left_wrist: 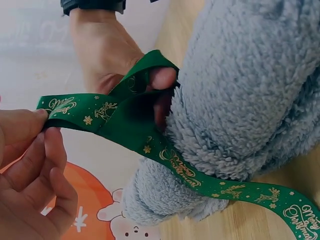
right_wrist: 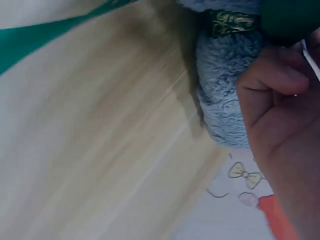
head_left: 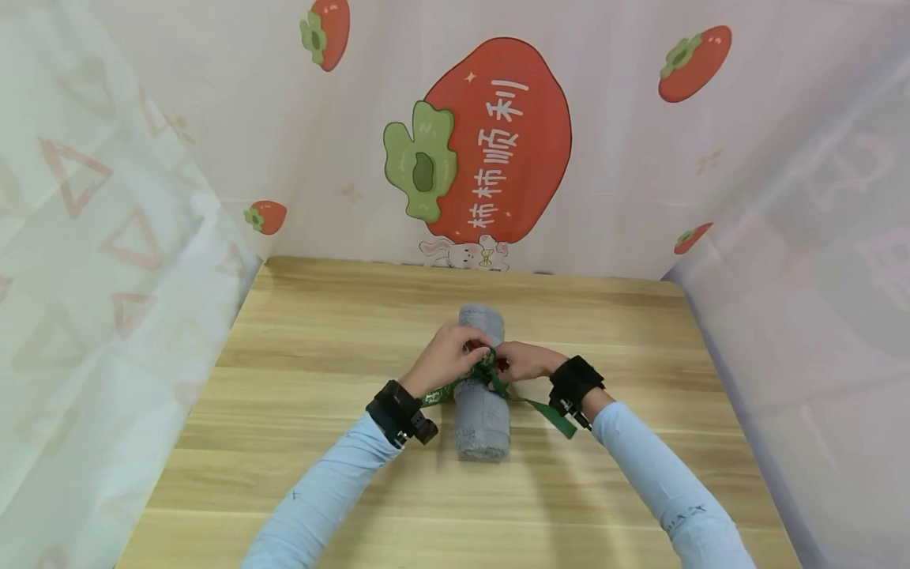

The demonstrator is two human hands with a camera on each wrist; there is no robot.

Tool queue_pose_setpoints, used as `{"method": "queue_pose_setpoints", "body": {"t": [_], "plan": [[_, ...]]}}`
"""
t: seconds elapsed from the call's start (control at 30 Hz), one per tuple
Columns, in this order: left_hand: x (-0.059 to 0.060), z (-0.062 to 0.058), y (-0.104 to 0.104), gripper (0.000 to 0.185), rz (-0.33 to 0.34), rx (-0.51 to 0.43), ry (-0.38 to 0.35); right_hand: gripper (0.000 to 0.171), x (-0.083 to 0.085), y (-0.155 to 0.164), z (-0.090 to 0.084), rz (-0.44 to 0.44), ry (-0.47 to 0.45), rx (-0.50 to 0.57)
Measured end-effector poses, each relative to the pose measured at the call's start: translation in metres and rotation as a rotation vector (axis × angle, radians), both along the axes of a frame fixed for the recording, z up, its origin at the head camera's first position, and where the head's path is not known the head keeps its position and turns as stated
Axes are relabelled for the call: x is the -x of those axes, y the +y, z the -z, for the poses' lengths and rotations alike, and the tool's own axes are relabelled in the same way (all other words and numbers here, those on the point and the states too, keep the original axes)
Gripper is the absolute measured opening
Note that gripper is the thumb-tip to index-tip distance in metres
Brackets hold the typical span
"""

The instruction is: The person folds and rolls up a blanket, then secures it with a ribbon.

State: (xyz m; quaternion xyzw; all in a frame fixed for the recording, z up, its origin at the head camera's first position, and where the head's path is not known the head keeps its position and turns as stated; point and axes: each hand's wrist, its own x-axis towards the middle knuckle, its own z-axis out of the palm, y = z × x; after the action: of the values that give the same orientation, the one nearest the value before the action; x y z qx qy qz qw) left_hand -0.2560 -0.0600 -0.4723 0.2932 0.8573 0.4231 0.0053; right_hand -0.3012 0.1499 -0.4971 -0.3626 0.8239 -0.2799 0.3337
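Ribbon [left_wrist: 131,131], green, is lying across the rolled grey towel [head_left: 482,395] between 2 hands, the left hand [head_left: 446,357] and right hand [head_left: 521,362] both pinching it in curled fingers.

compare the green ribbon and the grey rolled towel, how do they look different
The ribbon is thin, flat and smooth, dark green with gold print; the towel is thick, fluffy and plain grey-blue. The towel lies rolled on the wooden table; the ribbon is wrapped across its middle, with loose ends trailing to both sides. The left hand pinches the ribbon, and the right hand's fingers hook it against the towel.
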Motion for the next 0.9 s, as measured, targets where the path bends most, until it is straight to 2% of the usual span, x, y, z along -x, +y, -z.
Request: {"method": "queue_pose_setpoints", "body": {"t": [0.13, 0.3, 0.4, 0.5, 0.6, 0.73, 0.9], "plan": [[-0.001, 0.002, -0.003, 0.015, -0.001, -0.007, -0.011, 0.015, 0.005, 0.008, 0.007, 0.068, -0.06, 0.102], [-0.002, 0.007, -0.009, 0.016, -0.025, -0.047, -0.014, 0.01, 0.007, 0.02, 0.016, 0.223, -0.23, 0.305], [-0.002, 0.012, -0.016, 0.015, -0.079, -0.095, -0.033, 0.007, 0.005, 0.024, 0.018, 0.328, -0.345, 0.45], [-0.004, 0.023, -0.023, 0.014, -0.149, -0.166, -0.103, 0.005, -0.001, 0.03, 0.023, 0.418, -0.432, 0.568], [-0.006, 0.035, -0.029, 0.014, -0.195, -0.251, -0.224, 0.007, -0.008, 0.037, 0.03, 0.492, -0.472, 0.655], [-0.006, 0.052, -0.038, 0.018, -0.25, -0.365, -0.39, 0.007, -0.019, 0.047, 0.04, 0.596, -0.439, 0.706], [-0.005, 0.067, -0.048, 0.017, -0.367, -0.474, -0.505, 0.005, -0.031, 0.06, 0.051, 0.732, -0.366, 0.671]]}}
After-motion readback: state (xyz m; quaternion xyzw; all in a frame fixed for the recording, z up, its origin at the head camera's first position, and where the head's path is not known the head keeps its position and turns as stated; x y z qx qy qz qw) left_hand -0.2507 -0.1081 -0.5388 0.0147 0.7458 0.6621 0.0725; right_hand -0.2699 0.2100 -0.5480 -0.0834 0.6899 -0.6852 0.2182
